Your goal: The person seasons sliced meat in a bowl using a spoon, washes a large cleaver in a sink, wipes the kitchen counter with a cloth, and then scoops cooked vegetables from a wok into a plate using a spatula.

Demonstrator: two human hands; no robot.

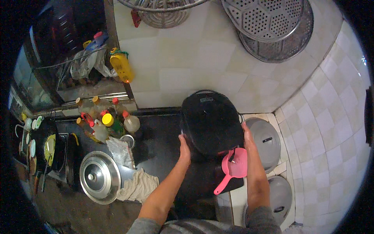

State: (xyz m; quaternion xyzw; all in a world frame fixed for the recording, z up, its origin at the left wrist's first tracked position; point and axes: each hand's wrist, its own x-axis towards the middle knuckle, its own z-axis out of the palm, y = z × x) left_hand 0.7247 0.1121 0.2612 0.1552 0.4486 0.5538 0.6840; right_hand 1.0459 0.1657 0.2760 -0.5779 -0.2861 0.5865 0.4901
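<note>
Both my hands are on a large black appliance with a rounded dark top point(211, 124), near the tiled wall at the back of the dark counter. My left hand point(184, 147) presses or holds its left side, fingers partly hidden along the edge. My right hand point(247, 134) is at its right side, most fingers out of sight behind it. Close below the appliance, beside my right forearm, lies a pink plastic dipper point(235, 168) with its handle pointing toward me. Whether the appliance is lifted off the counter, I cannot tell.
Two large grey lids point(261, 143) with black handles are at the right. Left of me are a steel lid point(99, 177), a crumpled cloth point(140, 185), a plastic packet point(120, 152), bottles point(131, 122) and a pan on a stove point(43, 143). Perforated metal trays point(266, 20) hang above.
</note>
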